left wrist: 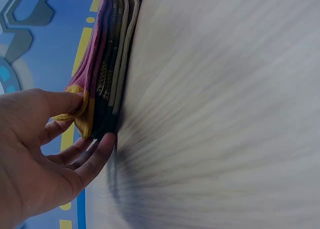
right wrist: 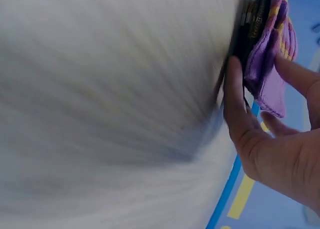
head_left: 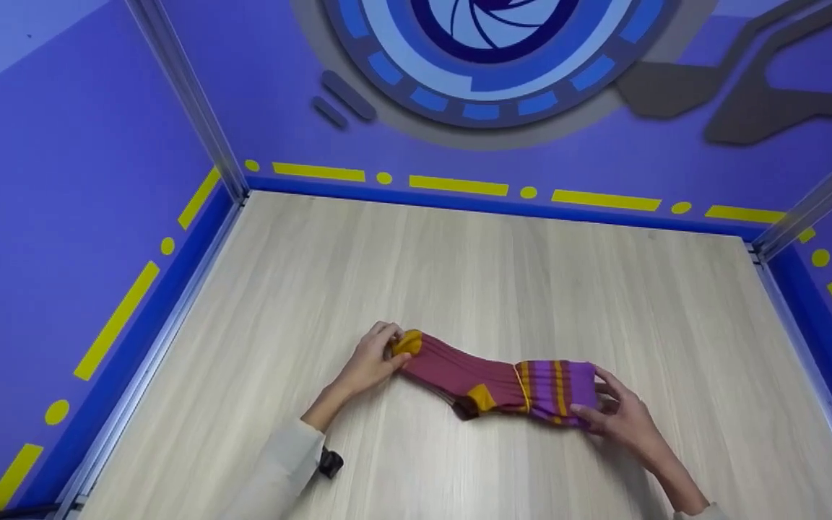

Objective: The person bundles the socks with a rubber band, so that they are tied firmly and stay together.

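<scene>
A stacked bundle of socks (head_left: 459, 370) lies lengthwise across the wooden table. Its top sock is maroon with a mustard toe and heel and a purple striped cuff (head_left: 581, 383); a thin yellow band (head_left: 523, 388) circles it near the cuff. At the toe end my left hand (head_left: 369, 365) grips the bundle, its thumb on the mustard toe (left wrist: 86, 120). My right hand (head_left: 629, 425) holds the cuff end, thumb on the purple knit and fingers at the far side. Darker and grey sock layers (left wrist: 112, 64) show below the top one in the left wrist view.
The pale wooden table (head_left: 459, 267) is bounded by blue panels (head_left: 62, 217) with yellow dashes and metal corner posts (head_left: 192, 87). A small black object (head_left: 330, 462) sits by the left sleeve (head_left: 279, 462).
</scene>
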A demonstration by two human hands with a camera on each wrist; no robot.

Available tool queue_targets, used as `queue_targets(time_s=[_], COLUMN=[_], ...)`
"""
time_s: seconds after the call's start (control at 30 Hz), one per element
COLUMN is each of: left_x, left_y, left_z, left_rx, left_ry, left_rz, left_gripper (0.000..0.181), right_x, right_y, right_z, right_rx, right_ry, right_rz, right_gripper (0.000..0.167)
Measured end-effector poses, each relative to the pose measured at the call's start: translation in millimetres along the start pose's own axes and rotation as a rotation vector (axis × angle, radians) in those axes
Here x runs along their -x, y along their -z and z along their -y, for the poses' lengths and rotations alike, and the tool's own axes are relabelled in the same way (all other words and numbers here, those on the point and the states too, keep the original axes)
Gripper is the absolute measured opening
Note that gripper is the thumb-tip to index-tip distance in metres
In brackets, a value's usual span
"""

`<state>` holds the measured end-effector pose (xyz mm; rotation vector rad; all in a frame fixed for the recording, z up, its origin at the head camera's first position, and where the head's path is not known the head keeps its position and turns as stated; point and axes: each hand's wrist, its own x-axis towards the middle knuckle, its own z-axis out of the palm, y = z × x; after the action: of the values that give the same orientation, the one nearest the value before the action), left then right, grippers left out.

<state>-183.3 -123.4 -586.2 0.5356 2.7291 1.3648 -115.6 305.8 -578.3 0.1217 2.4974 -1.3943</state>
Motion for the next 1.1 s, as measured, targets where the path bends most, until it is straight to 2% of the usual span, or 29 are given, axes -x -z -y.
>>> queue_targets(time_s=[0.07,0.27,0.43,0.57,0.7,0.8,0.93,1.1], left_x=[-0.7,-0.2,-3.7,-14.2,-31.7,-45.5,-62.3,-77.1], left_y=[0.4,1.4,3.1,4.2,4.2,4.7,7.2,8.8], left_z=[0.7,2.8,5.3,9.7,13.8,15.6,17.1,16.8], left_rx=[0.009,0.024,0.02,0.006,-0.014,-0.044,-0.073,-0.084], left_ry=[0.002,0.01,0.029,0.061,0.094,0.138,0.219,0.285], left_rz=[-0.003,-0.002,-0.007,-0.064,-0.128,-0.161,-0.189,-0.183], left_gripper=[0.016,0.014,0.014,0.012,0.013,0.014,0.014,0.014], right_x=[0.6,-4.6,-17.5,-35.6,-52.9,-63.8,-77.8,-91.0], right_y=[-1,-4,-5,-7,-8,-7,-5,-2], right_z=[0,1,5,9,15,22,31,39], right_rx=[0.026,0.076,0.081,0.101,0.186,0.23,0.256,0.267], right_ry=[0.033,0.164,0.209,0.274,0.336,0.325,0.27,0.223], right_rz=[0.005,-0.056,-0.086,-0.111,-0.14,-0.128,-0.084,-0.062], right_gripper=[0.089,0.089,0.089,0.073,0.051,0.046,0.049,0.05])
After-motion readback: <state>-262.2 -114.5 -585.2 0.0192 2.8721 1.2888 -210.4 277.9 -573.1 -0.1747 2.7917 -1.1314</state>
